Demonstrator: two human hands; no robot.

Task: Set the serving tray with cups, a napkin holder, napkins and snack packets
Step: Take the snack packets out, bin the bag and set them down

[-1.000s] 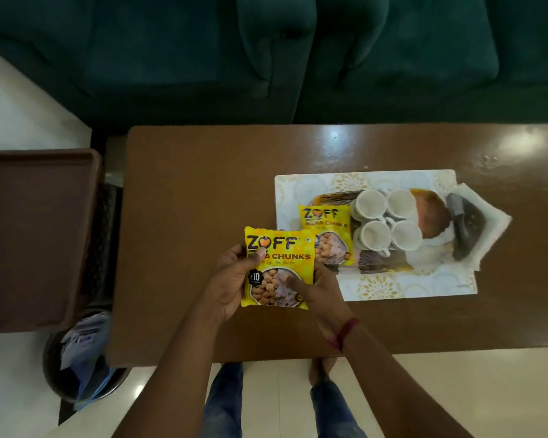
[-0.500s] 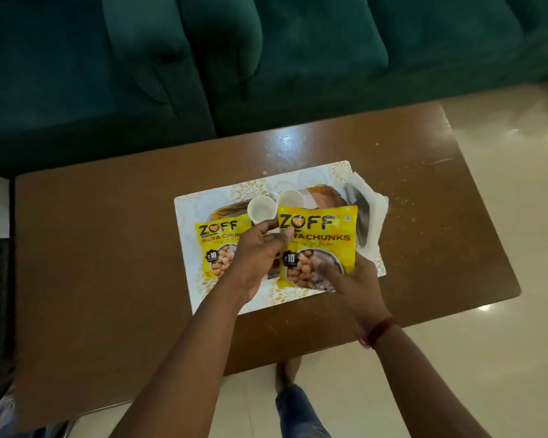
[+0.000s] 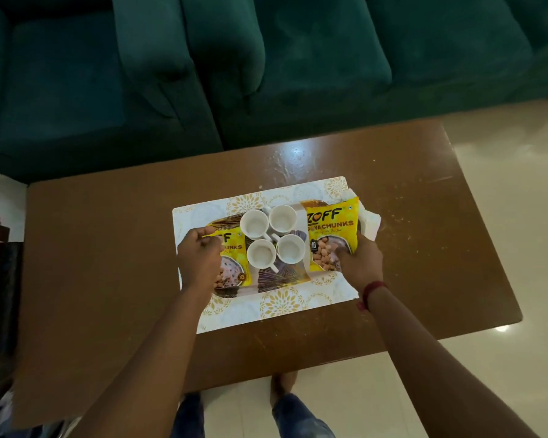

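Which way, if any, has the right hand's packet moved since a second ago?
Yes. The packet in the right hand crossed from left of the four cups to their right, at the tray's right end.

Red wrist thread (image 3: 372, 288) — blue jeans (image 3: 299, 417), bare foot (image 3: 283, 383).

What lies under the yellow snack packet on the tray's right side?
A white napkin sticks out from beneath the right packet, at its right edge. Anything else under it is covered; the right hand grips its lower corner.
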